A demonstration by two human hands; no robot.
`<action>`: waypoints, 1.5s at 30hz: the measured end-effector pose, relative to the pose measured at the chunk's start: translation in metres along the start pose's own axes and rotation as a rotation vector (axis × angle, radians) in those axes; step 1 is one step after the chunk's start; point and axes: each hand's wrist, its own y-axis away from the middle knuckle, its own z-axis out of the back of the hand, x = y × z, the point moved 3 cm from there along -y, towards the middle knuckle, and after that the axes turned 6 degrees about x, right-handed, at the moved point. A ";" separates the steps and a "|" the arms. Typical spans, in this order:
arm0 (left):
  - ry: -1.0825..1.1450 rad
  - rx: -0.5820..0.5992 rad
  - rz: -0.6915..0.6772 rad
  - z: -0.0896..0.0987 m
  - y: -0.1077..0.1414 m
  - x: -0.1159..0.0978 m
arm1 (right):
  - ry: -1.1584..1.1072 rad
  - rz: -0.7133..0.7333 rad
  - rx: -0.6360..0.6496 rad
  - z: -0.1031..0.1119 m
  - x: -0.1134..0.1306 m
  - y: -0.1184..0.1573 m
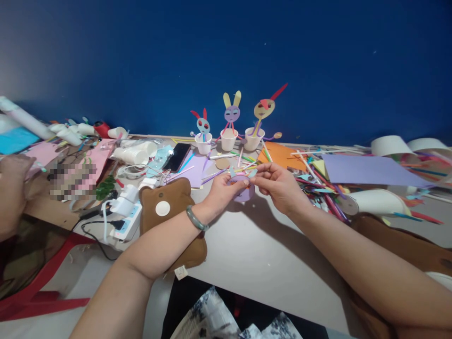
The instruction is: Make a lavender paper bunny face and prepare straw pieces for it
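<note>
Between my two hands, above the grey table [243, 254], is a round purple paper face [240, 194] with a small drawn mouth, orange marks and pale blue ear-like pieces at its top. My left hand [223, 194] grips its left edge, thumb across the front. At its upper right, the fingers of my right hand [278, 184] are pinched together by a pale blue piece; whether they hold it or the face's edge is hard to tell. Just beyond stand three paper cups [229, 140] bearing paper-faced figures on coloured stems.
A brown bear-shaped pouch [176, 207] lies beside my left forearm, near a power strip [129, 221] with plugs and cables. A phone [177, 157], coloured paper [374, 169] and scattered sticks surround the work spot. Another person's hand [14, 188] is at far left.
</note>
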 end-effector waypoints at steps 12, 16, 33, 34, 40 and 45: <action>-0.018 -0.076 -0.056 0.002 -0.006 -0.002 | -0.004 -0.028 -0.035 0.002 -0.003 -0.003; -0.009 0.007 0.024 0.000 -0.006 0.002 | -0.016 -0.034 -0.036 0.002 -0.005 -0.005; -0.040 0.014 -0.036 0.002 -0.005 0.002 | -0.006 -0.032 0.006 0.000 -0.005 -0.003; -0.044 0.013 -0.036 0.001 -0.004 0.001 | -0.001 -0.040 0.001 -0.001 -0.005 -0.003; -0.035 0.047 -0.046 -0.003 -0.001 -0.004 | 0.063 -0.011 -0.013 -0.004 -0.001 0.000; -0.034 0.047 -0.046 0.000 -0.002 -0.002 | 0.050 0.058 0.026 -0.003 0.002 0.001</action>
